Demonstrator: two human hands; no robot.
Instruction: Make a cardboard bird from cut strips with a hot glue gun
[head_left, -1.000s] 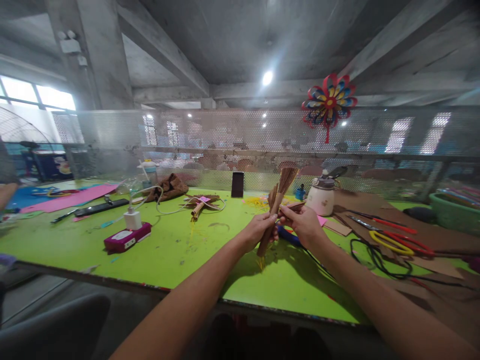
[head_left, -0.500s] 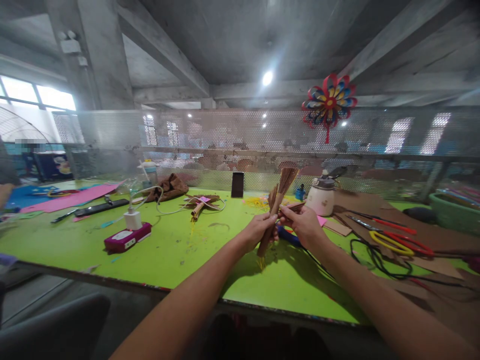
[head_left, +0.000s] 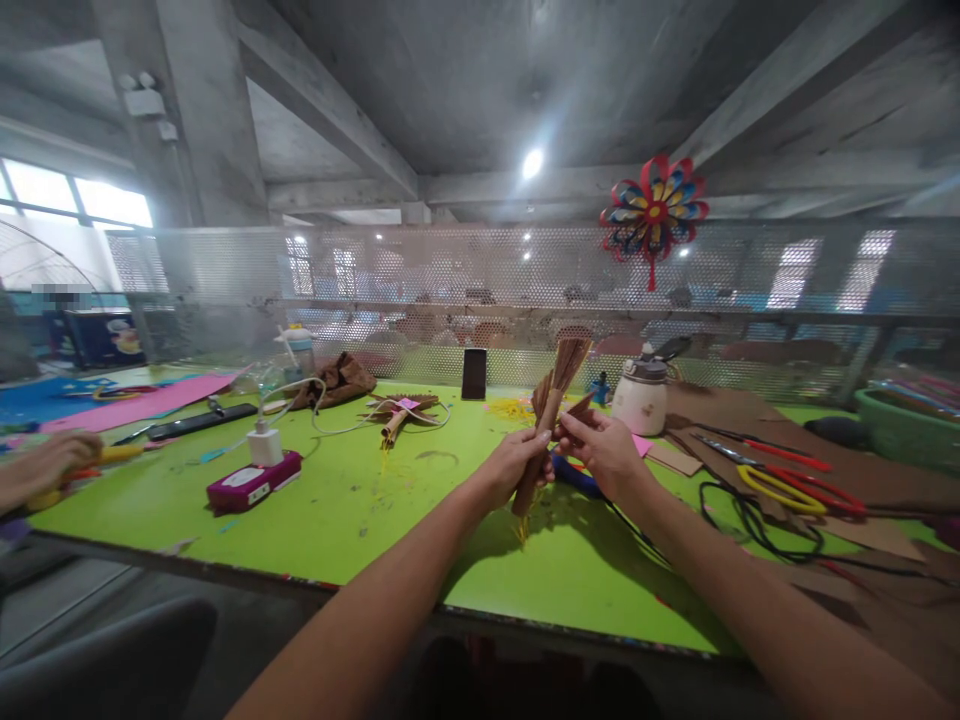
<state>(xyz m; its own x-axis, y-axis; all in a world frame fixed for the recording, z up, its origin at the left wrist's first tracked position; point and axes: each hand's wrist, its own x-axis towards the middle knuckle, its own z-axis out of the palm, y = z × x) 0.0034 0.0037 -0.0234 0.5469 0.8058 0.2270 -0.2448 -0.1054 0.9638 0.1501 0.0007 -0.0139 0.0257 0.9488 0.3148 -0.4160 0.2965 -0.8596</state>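
Observation:
My left hand (head_left: 517, 462) is closed round the lower part of a brown rolled paper piece (head_left: 564, 368), whose pleated top fans out upward; yellow strands hang from its lower end. Close on its right, my right hand (head_left: 600, 445) pinches a small brown folded paper flap (head_left: 577, 407) at the side of the roll. A blue-handled tool (head_left: 576, 478) lies on the green table (head_left: 330, 520) just beneath my hands. Farther left rests a similar brown paper piece (head_left: 401, 417) with a pink patch and yellow strands.
A phone (head_left: 474, 374) stands at the back. A white jar (head_left: 640, 397), scissors (head_left: 802, 490), black cord, brown sheets and a green basket (head_left: 911, 425) are on the right. To the left are a magenta power strip (head_left: 255, 482) and another person's hand (head_left: 56, 462).
The other person's hand has come farther into view at the left, with something yellow beside it. My hands stay at the roll; the flap at my right hand now points up more.

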